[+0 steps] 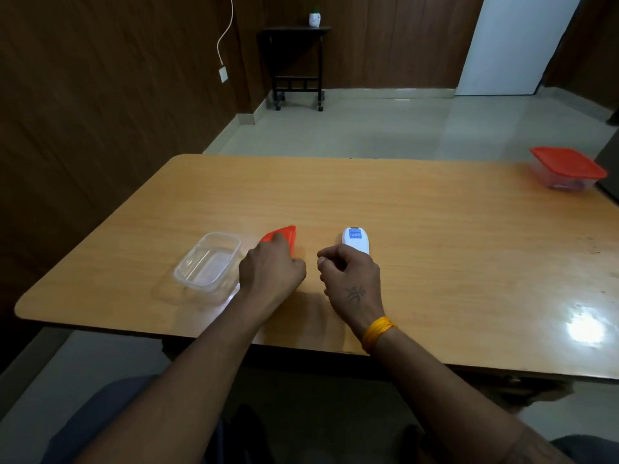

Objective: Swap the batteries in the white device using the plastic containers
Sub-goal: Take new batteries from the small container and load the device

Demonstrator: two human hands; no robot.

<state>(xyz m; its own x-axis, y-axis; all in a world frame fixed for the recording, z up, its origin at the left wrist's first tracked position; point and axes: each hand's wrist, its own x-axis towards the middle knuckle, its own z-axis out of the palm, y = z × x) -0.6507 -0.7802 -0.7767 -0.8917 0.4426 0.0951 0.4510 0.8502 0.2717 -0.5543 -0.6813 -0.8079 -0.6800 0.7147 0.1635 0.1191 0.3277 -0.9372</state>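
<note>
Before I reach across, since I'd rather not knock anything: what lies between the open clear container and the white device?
In the head view, the red lid lies between the clear container and the white device, with the left hand holding it.

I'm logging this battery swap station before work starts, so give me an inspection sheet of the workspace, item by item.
Surface: wooden table, glare patch near right corner.
Job's things: open clear container at left, looks empty; red lid beside it; white device lying flat; lidded container at far right corner, contents unclear.
Clutter: nothing seen on the table.
Grippers: left hand rests on the red lid, grip unclear; right hand curled just short of the white device, holding nothing visible.
Cables: white cord hanging down the wall to a socket.
Surroundings: wood-panelled walls, tiled floor, dark side table with a white pot.
</note>
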